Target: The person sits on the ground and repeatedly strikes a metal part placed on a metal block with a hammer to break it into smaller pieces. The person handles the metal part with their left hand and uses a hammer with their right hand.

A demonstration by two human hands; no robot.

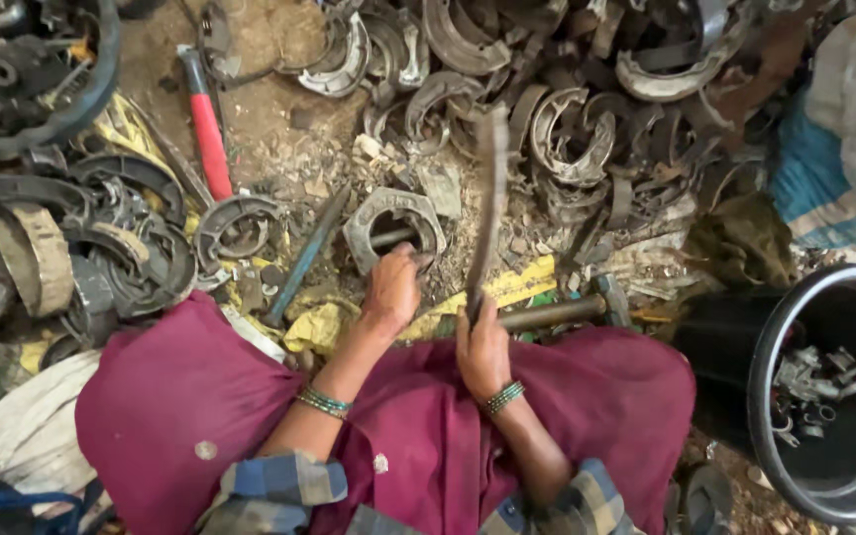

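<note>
Nearest my camera, maroon cloth (428, 436) spreads over both knees and fills the near middle, with checked sleeves at the very near edge. Beyond it I see bare dirt ground (269, 119), littered with chips and scraps. A wide heap of worn brake shoes (567, 129) covers the far right, and a second pile of darker shoes (101, 238) crowds the left, so the only open ground is the small patch straight ahead of the hands. At the near right a black bucket (824, 396) holds small metal fittings, its rim close to the right knee. A striped sack (844, 149) closes off the right edge. A red-handled hammer (205, 124) lies on the far left of the patch, and a dark chisel (309, 253) lies slantwise just left of the work.

My left hand (391, 289) is clamped on the near edge of a grey brake shoe (393, 228) resting on the dirt in the centre. My right hand (482, 347) is closed round a long flat blade (492, 198), held upright and blurred, just right of that shoe.
</note>
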